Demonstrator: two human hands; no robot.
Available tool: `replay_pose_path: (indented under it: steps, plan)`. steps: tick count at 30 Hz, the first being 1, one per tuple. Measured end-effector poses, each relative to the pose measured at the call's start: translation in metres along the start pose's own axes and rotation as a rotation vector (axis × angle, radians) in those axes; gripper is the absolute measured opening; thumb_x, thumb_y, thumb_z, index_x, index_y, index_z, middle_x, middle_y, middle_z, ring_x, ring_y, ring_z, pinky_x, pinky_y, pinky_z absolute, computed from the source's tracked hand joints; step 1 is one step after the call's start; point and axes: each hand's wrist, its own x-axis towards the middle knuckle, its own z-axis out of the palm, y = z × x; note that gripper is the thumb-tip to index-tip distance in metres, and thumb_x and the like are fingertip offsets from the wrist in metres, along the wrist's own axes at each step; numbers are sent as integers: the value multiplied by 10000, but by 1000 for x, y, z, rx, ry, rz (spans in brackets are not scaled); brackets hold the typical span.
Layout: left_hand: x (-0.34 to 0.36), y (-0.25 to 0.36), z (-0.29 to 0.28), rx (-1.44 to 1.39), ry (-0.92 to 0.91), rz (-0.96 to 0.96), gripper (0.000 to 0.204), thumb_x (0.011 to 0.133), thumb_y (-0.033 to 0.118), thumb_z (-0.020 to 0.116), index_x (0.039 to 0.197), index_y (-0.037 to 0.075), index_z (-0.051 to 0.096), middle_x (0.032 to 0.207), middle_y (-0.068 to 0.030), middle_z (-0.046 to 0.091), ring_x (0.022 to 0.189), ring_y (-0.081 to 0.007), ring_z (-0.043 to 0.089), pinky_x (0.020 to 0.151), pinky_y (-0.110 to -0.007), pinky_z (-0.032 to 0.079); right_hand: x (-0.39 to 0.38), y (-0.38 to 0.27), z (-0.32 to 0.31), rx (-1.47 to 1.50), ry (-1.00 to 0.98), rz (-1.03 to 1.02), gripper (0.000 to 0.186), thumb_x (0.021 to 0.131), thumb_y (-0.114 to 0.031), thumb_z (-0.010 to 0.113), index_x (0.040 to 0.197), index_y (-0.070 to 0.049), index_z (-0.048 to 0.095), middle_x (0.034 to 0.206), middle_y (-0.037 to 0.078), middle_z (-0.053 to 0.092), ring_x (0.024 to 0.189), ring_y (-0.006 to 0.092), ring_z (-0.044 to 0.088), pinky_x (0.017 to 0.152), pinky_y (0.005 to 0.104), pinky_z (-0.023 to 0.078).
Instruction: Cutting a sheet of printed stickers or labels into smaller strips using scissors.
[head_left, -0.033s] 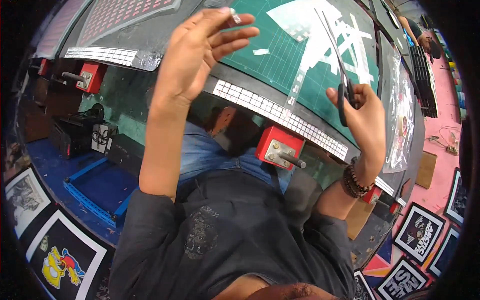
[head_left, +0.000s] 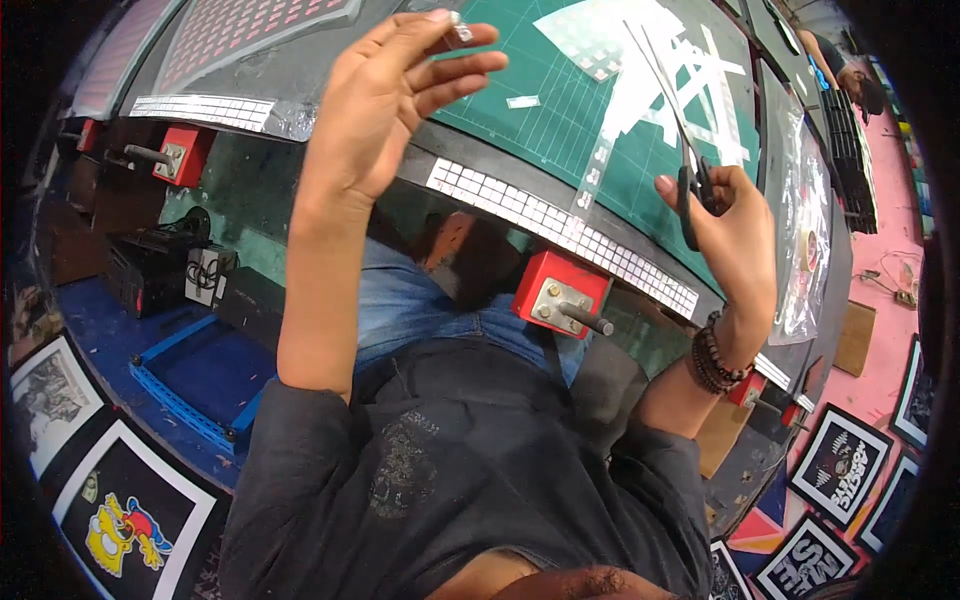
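Raised above the far edge of the table, my left hand [head_left: 385,105] pinches a small clear piece [head_left: 460,34] with white marks between thumb and forefinger. Its other fingers stick out to the right. Black-handled scissors [head_left: 688,175] are in my right hand [head_left: 735,225], their long blades parted slightly and pointing away over the green cutting mat [head_left: 560,105]. Under the blades lies a heap of white and clear sheet strips [head_left: 640,80]. One clear strip [head_left: 595,175] with small white prints runs from the heap toward the near edge. A small white-edged scrap [head_left: 522,102] rests alone on the mat.
White-gridded tape [head_left: 540,215] lines the table's near edge, above a red clamp block [head_left: 560,290] with a protruding metal bolt. A pink-patterned sheet [head_left: 240,40] lies far left. Clear plastic wrap [head_left: 800,240] covers the right side. Another person [head_left: 850,75] is at the far right.
My left hand has shifted slightly to the left with the small clear piece. My right hand and the scissors have moved slightly to the right.
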Motion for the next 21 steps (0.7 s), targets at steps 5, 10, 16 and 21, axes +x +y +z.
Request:
replay_pose_path:
  steps: [5, 10, 16, 21]
  plan:
    - [5, -1, -20, 82, 15, -23, 228, 1031, 222, 542, 1097, 16, 614, 1056, -151, 695, 961, -243, 719, 845, -315, 605, 6, 10, 7, -146, 38, -14, 611, 677, -463, 896, 891, 38, 621, 704, 113, 661, 626, 196, 647, 605, 335, 515]
    - [2, -12, -11, 136, -30, -5, 209, 1021, 244, 573, 1053, 47, 637, 984, -117, 708, 888, -225, 731, 800, -321, 611, 13, 16, 17, -219, 110, -156, 585, 688, -423, 887, 927, 3, 566, 763, 136, 656, 666, 278, 640, 646, 376, 512]
    - [6, -23, -12, 99, 9, 54, 207, 1024, 233, 566, 1058, 41, 634, 951, -100, 703, 837, -208, 727, 782, -325, 611, 11, 18, 11, -104, 90, -148, 492, 696, -337, 891, 844, -4, 560, 705, 98, 614, 608, 224, 579, 593, 351, 476]
    - [3, -31, -19, 75, 26, 114, 196, 1025, 227, 565, 1052, 48, 639, 919, -85, 704, 812, -196, 722, 754, -311, 599, 5, 19, 10, 70, 96, -242, 438, 684, -227, 900, 807, 3, 547, 717, 76, 602, 626, 198, 565, 607, 331, 469]
